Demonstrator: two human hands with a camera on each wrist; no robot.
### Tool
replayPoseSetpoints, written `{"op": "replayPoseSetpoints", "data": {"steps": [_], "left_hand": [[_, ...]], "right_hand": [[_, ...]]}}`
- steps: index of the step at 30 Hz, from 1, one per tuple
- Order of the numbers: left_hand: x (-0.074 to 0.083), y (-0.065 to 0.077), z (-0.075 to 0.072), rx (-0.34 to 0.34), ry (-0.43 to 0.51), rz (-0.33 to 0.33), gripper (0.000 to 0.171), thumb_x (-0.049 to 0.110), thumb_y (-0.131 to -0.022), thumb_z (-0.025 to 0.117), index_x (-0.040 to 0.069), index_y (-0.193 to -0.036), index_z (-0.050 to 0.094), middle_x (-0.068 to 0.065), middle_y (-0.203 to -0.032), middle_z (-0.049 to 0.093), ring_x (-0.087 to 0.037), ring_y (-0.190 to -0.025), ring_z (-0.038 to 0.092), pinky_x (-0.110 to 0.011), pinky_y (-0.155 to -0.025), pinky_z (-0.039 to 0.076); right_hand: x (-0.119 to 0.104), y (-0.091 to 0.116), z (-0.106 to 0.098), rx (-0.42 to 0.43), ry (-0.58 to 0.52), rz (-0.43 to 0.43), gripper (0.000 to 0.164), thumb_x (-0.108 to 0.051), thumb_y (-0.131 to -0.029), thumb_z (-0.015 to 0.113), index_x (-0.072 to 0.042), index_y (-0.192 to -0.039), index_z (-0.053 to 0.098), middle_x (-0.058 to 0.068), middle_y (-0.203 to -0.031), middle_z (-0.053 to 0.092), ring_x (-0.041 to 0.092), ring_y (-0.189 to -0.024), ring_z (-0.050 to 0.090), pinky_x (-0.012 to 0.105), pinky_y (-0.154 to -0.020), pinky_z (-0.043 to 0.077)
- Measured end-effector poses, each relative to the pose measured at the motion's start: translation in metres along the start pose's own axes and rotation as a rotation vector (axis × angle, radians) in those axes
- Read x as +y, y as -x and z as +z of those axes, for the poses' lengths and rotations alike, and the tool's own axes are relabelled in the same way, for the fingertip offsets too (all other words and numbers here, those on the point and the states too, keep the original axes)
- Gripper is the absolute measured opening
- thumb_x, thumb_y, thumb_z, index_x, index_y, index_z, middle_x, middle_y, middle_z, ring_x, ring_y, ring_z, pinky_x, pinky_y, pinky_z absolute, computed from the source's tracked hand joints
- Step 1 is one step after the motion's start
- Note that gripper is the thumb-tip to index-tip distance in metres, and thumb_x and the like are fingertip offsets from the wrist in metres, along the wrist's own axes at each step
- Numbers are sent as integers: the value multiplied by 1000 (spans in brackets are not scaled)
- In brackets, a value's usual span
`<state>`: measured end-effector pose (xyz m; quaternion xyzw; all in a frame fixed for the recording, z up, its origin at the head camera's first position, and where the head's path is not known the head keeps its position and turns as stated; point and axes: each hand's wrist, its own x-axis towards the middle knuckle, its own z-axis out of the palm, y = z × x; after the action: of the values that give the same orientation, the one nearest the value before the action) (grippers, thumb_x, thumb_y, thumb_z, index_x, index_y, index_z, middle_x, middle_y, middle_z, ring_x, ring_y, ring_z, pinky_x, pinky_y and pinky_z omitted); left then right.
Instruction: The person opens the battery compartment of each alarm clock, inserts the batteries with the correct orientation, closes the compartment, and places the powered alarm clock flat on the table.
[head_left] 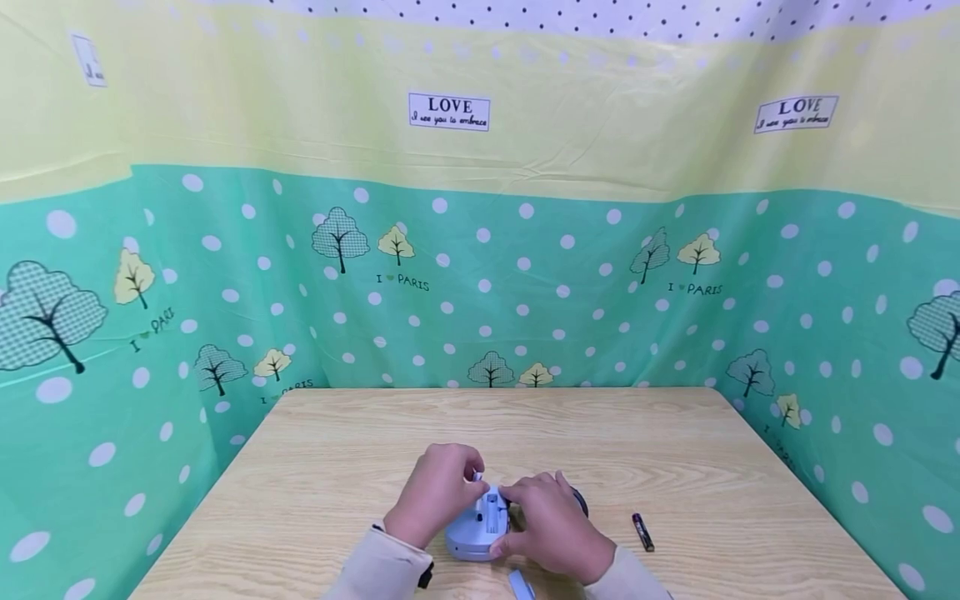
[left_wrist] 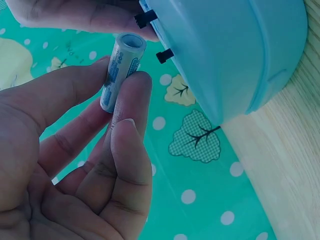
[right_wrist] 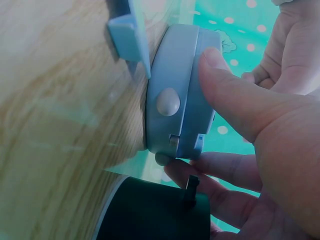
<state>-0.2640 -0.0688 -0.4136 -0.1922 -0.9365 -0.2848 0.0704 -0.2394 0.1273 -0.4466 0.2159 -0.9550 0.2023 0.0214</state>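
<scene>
A light blue alarm clock lies back side up on the table, its battery slot facing upward. Two black knobs stick out of its back in the left wrist view. My left hand is over the clock's far left part and pinches a pale, printed battery between thumb and fingers. With my right hand I hold the clock by its right side, thumb on the near edge and fingers on the far one. A light blue battery cover lies on the table just in front of the clock.
A dark battery lies on the wooden table to the right. Behind my right hand stands a dark, cup-like cylinder, mostly hidden in the head view. A patterned green and yellow curtain surrounds the table's back and sides.
</scene>
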Motion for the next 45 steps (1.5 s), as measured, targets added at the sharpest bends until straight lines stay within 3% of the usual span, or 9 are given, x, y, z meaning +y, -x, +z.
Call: {"op": "replayPoseSetpoints", "data": {"steps": [45], "left_hand": [[4,-3,21,48,-28,106,10,24,-85,85,18,-87,77,9,-78,70,-2,-70,58,-23,-64,51]], "right_hand": [[2,0,1,17,-12,-11,76,-61,-67,87,-20,-130,73,-6,-119,75,23,-108,61,83,-105,26]]}}
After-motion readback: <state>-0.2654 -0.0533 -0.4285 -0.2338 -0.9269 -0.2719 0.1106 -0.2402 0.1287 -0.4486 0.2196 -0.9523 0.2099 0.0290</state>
